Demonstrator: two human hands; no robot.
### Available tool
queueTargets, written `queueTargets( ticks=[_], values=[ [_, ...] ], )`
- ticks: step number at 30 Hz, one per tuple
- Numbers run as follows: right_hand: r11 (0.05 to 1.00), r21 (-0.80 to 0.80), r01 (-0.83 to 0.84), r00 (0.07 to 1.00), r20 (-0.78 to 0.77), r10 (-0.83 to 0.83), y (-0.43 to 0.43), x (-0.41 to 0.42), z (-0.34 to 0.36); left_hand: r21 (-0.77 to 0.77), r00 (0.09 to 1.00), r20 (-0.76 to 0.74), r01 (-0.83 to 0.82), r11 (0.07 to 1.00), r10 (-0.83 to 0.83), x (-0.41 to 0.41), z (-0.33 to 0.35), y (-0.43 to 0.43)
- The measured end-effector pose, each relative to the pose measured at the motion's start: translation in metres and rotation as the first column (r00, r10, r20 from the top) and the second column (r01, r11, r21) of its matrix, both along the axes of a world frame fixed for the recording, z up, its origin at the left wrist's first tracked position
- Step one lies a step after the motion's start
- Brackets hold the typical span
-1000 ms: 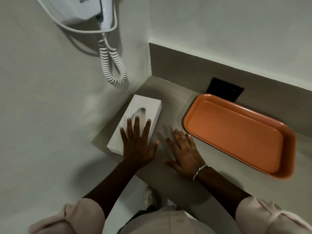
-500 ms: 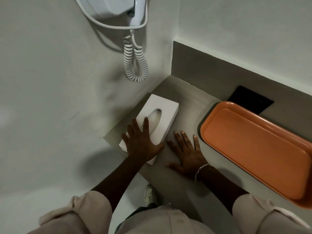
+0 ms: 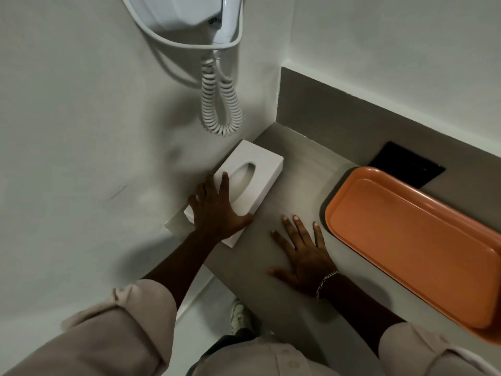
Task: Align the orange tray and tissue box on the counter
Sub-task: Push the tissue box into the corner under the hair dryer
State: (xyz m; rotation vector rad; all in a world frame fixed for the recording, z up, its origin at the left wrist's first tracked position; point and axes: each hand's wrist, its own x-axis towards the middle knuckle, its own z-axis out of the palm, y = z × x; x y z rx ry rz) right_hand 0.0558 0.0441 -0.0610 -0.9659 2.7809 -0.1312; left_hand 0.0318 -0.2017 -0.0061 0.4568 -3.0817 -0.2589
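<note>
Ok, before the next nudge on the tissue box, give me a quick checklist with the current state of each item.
1. Left hand flat on tissue box: ok.
2. Right hand clear of the box, flat on counter: ok.
3. Box fully on the counter: cannot tell; its near corner sits at the edge.
4. Box flush with the side wall: cannot tell; the hand hides that side.
5. Gap between box and orange tray free of things: ok.
6. Tray fully visible: not ok; the frame cuts it off.

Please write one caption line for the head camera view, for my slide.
Left hand flat on white tissue box, right hand flat on counter beside empty orange tray.
</note>
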Motion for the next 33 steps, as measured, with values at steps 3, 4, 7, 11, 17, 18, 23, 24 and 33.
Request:
queueTargets(
  ticks=[3,4,7,11,17,18,23,24,33],
  values=[
    [1.000,-0.002,0.008,1.000,-0.002,-0.008,-0.001,0.001,0.000,-0.001,1.000,0.001,0.030,1.000,-0.030,-0.010,0.001,-0.007],
    [1.000,-0.003,0.010,1.000,-0.003,-0.010,-0.001,0.000,0.000,0.000,0.999,0.003,0.036,0.999,-0.036,-0.011,0.001,-0.007],
    [1.000,0.007,0.011,1.000,0.006,-0.011,-0.001,0.001,0.000,0.000,0.998,-0.010,0.059,0.998,-0.059,-0.011,0.001,-0.008],
    [0.999,0.049,-0.009,0.998,0.056,0.006,-0.003,-0.006,0.000,-0.008,0.981,-0.048,0.188,0.982,-0.189,0.004,-0.002,-0.012],
    [0.994,-0.026,-0.107,0.994,0.006,0.107,-0.023,-0.058,0.028,-0.082,0.887,-0.130,0.435,0.897,-0.442,0.055,-0.017,-0.022],
    [0.992,-0.041,-0.121,0.992,-0.032,0.119,-0.030,-0.067,0.035,-0.102,0.871,-0.130,0.463,0.881,-0.473,0.062,-0.021,-0.024],
    [0.971,-0.013,-0.238,0.968,-0.085,0.236,-0.059,-0.094,0.052,-0.123,0.823,-0.121,0.542,0.831,-0.555,0.078,-0.034,-0.031],
    [0.969,0.001,-0.247,0.966,-0.080,0.246,-0.060,-0.095,0.051,-0.123,0.825,-0.111,0.542,0.831,-0.554,0.078,-0.035,-0.033],
    [0.973,0.046,-0.224,0.973,-0.053,0.227,-0.061,-0.112,0.050,-0.129,0.829,-0.065,0.546,0.828,-0.556,0.055,-0.042,-0.039]
  ],
)
